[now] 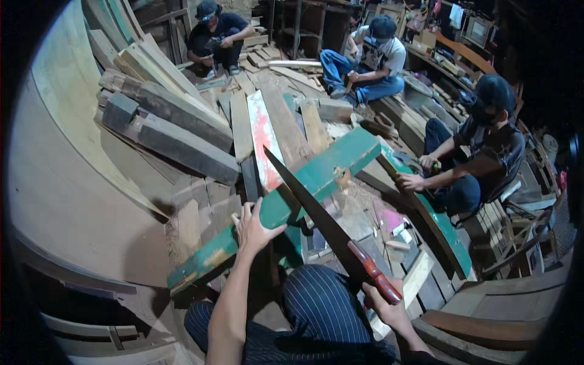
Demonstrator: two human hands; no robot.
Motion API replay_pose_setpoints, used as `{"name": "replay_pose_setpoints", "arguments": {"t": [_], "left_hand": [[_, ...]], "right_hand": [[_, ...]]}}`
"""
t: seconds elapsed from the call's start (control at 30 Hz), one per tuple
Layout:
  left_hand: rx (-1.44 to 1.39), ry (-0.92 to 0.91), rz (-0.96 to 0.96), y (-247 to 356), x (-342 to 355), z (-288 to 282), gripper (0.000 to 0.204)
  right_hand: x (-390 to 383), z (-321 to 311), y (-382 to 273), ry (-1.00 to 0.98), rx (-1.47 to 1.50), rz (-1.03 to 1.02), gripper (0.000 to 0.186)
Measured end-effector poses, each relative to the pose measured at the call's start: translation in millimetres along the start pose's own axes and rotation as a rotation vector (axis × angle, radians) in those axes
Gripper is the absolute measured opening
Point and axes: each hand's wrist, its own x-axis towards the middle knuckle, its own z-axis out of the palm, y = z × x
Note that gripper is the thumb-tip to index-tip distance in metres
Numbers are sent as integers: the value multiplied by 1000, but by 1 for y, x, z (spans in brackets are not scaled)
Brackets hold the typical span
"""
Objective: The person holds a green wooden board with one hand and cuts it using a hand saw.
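Note:
A long wooden beam (331,165) with worn green paint lies slantwise in front of me, from lower left to upper right. My left hand (254,230) grips it left of its middle, thumb apart from the fingers. In my right hand (384,306) is a handsaw (322,219) with a dark tapering blade and a reddish-brown handle. Its blade crosses the beam at an angle, the tip pointing away to the upper left. Whether the teeth have entered the wood cannot be seen. My knee in striped cloth (322,301) is just below the beam.
To the right, a seated person (486,146) has both hands at another green board (441,228). Two more people (371,61) sit farther back. Heavy dark timbers (182,143) are piled at left beside a large curved panel (79,176). Scraps and planks (286,131) cover the floor.

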Motion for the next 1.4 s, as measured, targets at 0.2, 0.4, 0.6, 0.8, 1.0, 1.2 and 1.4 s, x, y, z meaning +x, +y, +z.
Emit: {"name": "replay_pose_setpoints", "arguments": {"t": [0.2, 0.4, 0.6, 0.8, 1.0, 1.2, 1.4], "left_hand": [[9, -37, -6, -3, 4, 6, 99], [-16, -35, -4, 3, -1, 5, 101], [15, -36, -9, 2, -2, 3, 101], [-8, -8, -2, -6, -2, 2, 98], [-26, -11, 23, 2, 1, 5, 99], [61, -35, -36, -13, -2, 8, 100], [70, -46, -6, 3, 6, 16, 100]], "right_hand": [[42, 10, -8, -42, -133, -114, 21], [106, 50, -14, -17, 78, -91, 27], [111, 50, 2, -22, -106, -253, 24], [18, 17, 6, -2, -185, -140, 15], [-2, 12, -5, 41, -210, -121, 13], [55, 46, -6, 14, -265, -403, 14], [76, 46, 1, 90, -265, -435, 17]]}}
